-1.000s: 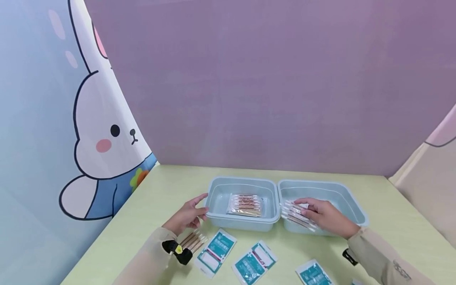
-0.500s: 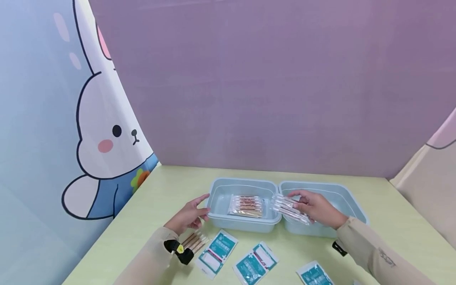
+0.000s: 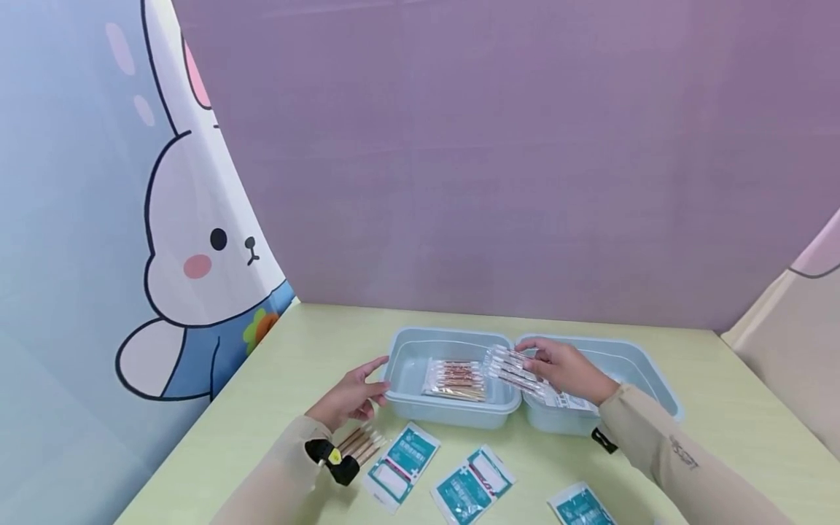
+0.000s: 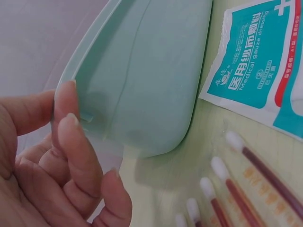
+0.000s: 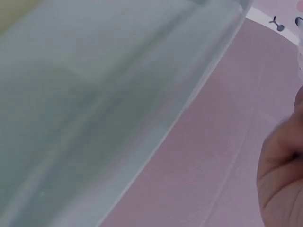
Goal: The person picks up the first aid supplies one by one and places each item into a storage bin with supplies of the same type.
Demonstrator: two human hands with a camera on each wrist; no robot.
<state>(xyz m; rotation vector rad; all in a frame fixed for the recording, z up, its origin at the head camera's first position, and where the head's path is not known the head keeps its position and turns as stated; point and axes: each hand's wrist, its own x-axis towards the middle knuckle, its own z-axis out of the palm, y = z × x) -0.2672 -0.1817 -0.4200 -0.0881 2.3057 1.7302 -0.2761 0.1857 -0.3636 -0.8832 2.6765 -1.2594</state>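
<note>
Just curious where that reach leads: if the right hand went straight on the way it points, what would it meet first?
Probably the right rim of the left blue basin; the cotton swab packet in the right hand appears over that edge. Height is unclear, so it might pass above.

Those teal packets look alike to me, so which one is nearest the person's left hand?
The leftmost gauze packet, beside the swab pack near the left sleeve; the other teal packets lie farther right, away from the left hand.
</note>
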